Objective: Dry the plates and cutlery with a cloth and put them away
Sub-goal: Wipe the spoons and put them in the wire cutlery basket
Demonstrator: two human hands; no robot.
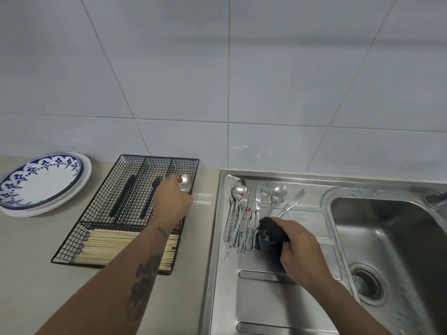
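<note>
Head view is showing the putting-away step: the left hand [172, 201] is holding a shiny spoon [185, 183] in its curled fingers over the right slot of the black wire tray [72, 234] on the tabletop [29, 238], so I think those fingers need to let go next. The right hand [300, 247] is gripping a dark cloth [272, 229], with more wet cutlery [244, 213] lying just past its fingers on the sink side, and two plates [46, 182] are sitting stacked far left of the tray.

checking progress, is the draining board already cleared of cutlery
No, a bunch of spoons, forks and knives lies on the draining board beside the right hand.
</note>
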